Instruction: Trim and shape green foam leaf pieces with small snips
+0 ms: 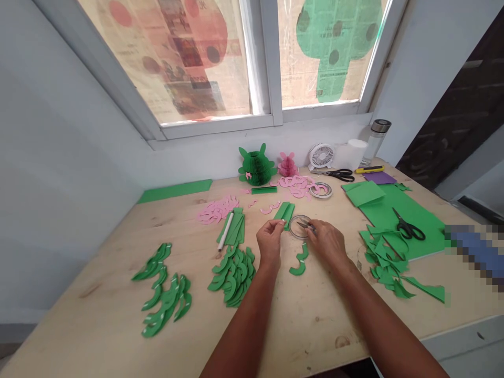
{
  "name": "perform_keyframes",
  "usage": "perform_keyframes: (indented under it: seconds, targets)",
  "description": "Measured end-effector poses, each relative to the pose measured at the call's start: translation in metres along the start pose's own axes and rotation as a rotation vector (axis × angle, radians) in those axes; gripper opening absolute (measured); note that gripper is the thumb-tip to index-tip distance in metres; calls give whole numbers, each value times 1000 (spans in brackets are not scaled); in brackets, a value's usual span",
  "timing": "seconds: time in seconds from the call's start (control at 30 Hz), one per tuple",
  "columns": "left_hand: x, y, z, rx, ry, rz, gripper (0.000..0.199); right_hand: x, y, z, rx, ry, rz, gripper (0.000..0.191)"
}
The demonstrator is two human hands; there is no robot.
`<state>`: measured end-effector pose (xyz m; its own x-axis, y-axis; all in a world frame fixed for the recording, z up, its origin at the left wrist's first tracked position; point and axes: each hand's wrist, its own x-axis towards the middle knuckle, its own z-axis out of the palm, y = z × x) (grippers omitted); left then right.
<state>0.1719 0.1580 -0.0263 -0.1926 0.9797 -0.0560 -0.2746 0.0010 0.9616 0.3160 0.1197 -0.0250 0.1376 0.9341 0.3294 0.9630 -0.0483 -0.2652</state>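
My left hand (270, 242) is closed, with thumb and forefinger pinching a small white scrap (283, 222) that looks like a bit of tape. In my closed right hand (327, 242) is a pair of small scissors (303, 223), their points directed left. Under the blades lies a roll of tape (291, 227), between the two hands. Just below it, a curved green paper piece (298, 269) with white marks rests on the table. Folded green paper strips (289, 210) lie behind my left fingertips.
Left of my forearms are piles of green curved pieces (232, 281) and a white pen (226, 231). Pink cutouts (218, 209) and a green paper figure (256, 168) sit farther back. Black scissors (409, 229) lie on green sheets at right, near scraps (384, 257).
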Motion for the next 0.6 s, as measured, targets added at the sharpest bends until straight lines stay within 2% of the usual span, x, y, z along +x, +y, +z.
perform_keyframes:
  seconds: [0.17, 0.37, 0.43, 0.6]
  targets:
    - [-1, 1, 1, -34, 0, -37, 14, 4, 11, 2, -9, 87, 53, 16]
    - [-3, 0, 2, -56, -21, -92, 16, 3, 2, 2, 78, -29, -43, 20]
    - [-4, 0, 3, -71, -32, -118, 17, 2, 1, 2, 30, -50, -4, 19]
    - [-8, -2, 6, -104, -56, -186, 18, 4, 12, 2, -9, 19, 85, 19]
